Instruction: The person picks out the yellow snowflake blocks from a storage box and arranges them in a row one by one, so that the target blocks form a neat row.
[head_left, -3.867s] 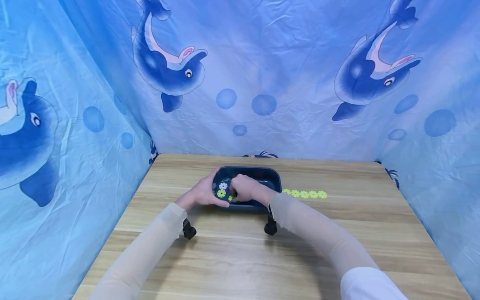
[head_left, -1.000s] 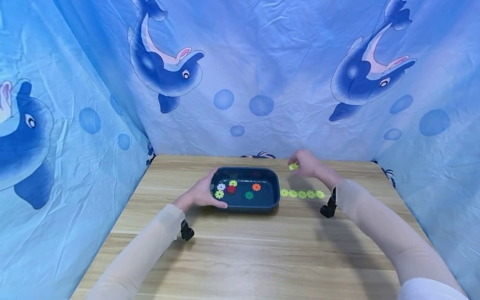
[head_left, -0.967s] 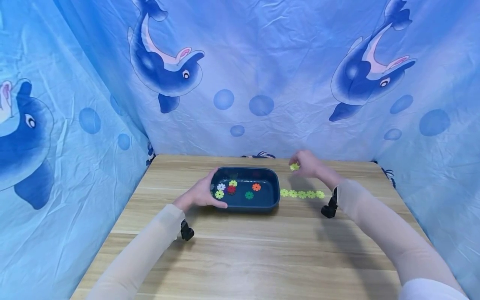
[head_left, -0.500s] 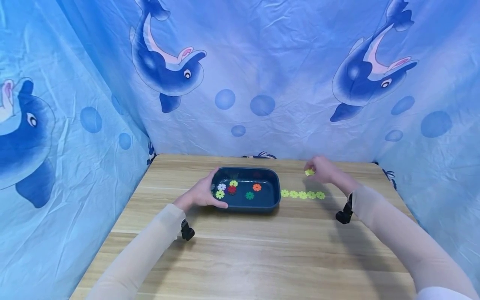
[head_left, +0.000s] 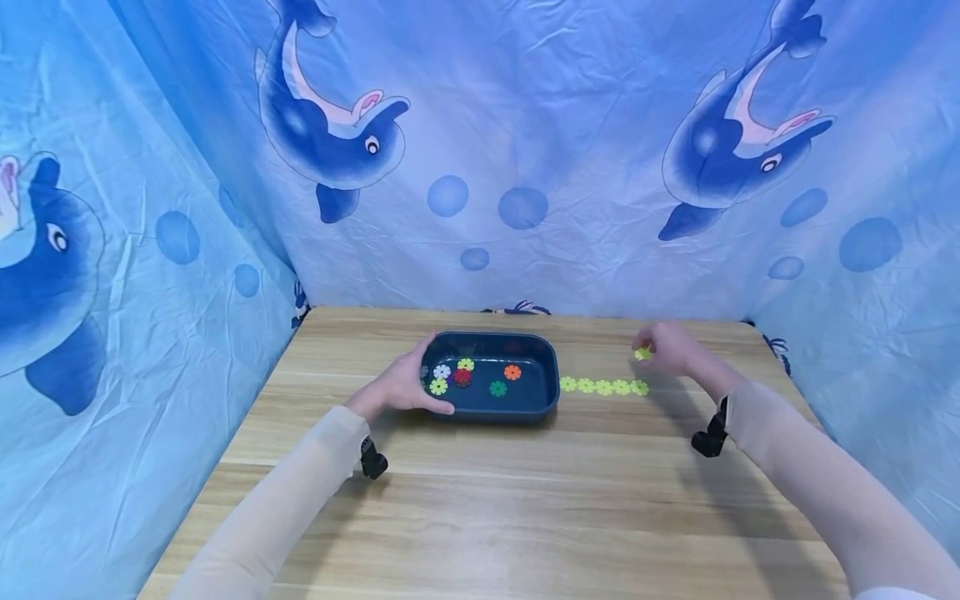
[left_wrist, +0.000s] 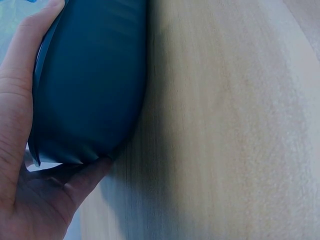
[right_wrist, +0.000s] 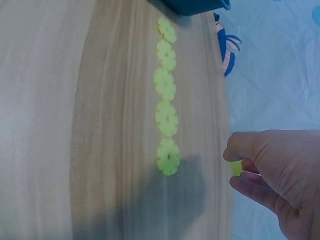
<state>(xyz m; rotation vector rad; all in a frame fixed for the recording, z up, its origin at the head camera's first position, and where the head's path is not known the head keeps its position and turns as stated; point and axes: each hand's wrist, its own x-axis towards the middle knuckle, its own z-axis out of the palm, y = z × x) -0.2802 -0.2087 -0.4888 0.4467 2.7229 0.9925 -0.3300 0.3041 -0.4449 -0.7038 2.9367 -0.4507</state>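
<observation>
My left hand (head_left: pixel 405 383) grips the left end of a dark blue rectangular basin (head_left: pixel 510 413), thumb along the near side and fingers round the end. In the left wrist view the basin's outer wall (left_wrist: pixel 95 85) sits between thumb and fingers. My right hand (head_left: pixel 673 348) pinches a yellow-green flower-shaped snowflake disc (head_left: pixel 642 354) above the table, behind the right end of a row of matching discs (head_left: pixel 603 387). The right wrist view shows that disc (right_wrist: pixel 235 168) between thumb and fingertips, partly hidden, with the row (right_wrist: pixel 166 118) lying flat to its left.
Inside the basin lie several loose discs: an orange disc (head_left: pixel 512 372), a green disc (head_left: pixel 498 388), a red disc (head_left: pixel 462 377), a white disc (head_left: pixel 442 372) and yellow-green ones. A wooden table (head_left: pixel 480 500) bears everything, with a dolphin-print curtain (head_left: pixel 585 275) behind it.
My right hand has come out of the basin with a yellow-green disc and moved rightward, lately dropping slightly toward the row's right end. My left hand stays on the basin.
</observation>
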